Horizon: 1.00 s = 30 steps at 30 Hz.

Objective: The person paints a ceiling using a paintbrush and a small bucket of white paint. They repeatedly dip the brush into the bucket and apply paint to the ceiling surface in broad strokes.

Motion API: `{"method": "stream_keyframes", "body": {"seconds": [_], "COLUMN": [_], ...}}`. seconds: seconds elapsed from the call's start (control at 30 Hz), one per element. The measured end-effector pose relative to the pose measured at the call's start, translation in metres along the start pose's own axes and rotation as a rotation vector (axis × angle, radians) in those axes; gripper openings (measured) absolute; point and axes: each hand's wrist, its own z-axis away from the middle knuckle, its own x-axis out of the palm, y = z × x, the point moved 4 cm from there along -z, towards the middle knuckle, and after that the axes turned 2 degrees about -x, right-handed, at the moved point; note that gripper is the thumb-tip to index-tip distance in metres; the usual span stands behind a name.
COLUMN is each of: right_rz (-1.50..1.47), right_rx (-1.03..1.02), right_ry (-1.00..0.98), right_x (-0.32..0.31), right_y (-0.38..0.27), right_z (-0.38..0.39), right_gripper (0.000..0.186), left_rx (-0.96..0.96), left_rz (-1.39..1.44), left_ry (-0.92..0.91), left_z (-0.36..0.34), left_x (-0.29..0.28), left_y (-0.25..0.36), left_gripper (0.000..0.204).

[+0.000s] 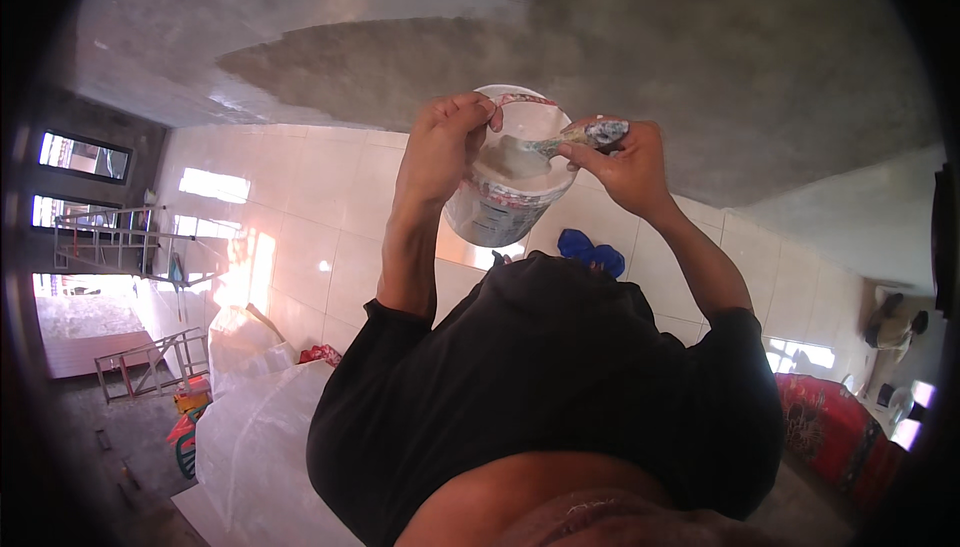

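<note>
A white, paint-smeared bucket point(495, 222) hangs in front of my body at the top centre. My left hand point(450, 137) has its fingers closed round the red-stained handle point(527, 99) at the bucket's rim. From the right, my right hand point(632, 162) grips a paintbrush point(606, 133) whose handle is crusted with paint. The brush's far end reaches over the rim into the bucket, where pale grey-white stuff shows; how deep it sits I cannot tell. Beyond both hands stands a grey wall point(640, 67) with a darker, damp-looking patch.
Cream tiles point(310, 187) cover the floor. Blue covers point(590, 252) show below the bucket. A metal ladder point(105, 237) and a metal frame point(150, 362) stand at the left, near translucent sheeting point(265, 447). Something large and red point(830, 427) lies at the lower right.
</note>
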Motion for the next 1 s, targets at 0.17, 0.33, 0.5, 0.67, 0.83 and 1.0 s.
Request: {"method": "stream_keyframes", "body": {"seconds": [0.17, 0.33, 0.5, 0.67, 0.83, 1.0], "right_rz": [-0.170, 0.139, 0.554, 0.574, 0.020, -0.239], "right_rx": [0.241, -0.146, -0.496, -0.662, -0.104, 0.210], "right_ry": [-0.054, 0.051, 0.044, 0.117, 0.072, -0.007], "right_x": [0.004, 0.015, 0.019, 0.013, 0.007, 0.010], "right_y": [0.008, 0.014, 0.008, -0.017, -0.002, 0.016], "right_z": [-0.004, -0.010, -0.006, 0.008, 0.007, 0.000], "right_gripper": [0.017, 0.021, 0.021, 0.018, 0.015, 0.015], "left_rx": [-0.009, 0.016, 0.013, 0.025, 0.019, 0.038], "left_rz": [0.022, 0.001, 0.007, 0.055, 0.052, 0.048], "left_ry": [0.005, 0.007, 0.017, 0.042, 0.051, 0.061], "left_z": [0.004, 0.006, 0.008, 0.007, 0.005, 0.004], "left_x": [0.000, 0.001, -0.002, -0.003, -0.003, -0.005], "left_y": [0.000, 0.003, -0.001, -0.003, -0.004, -0.006], "left_gripper": [0.025, 0.025, 0.023, 0.023, 0.025, 0.024]}}
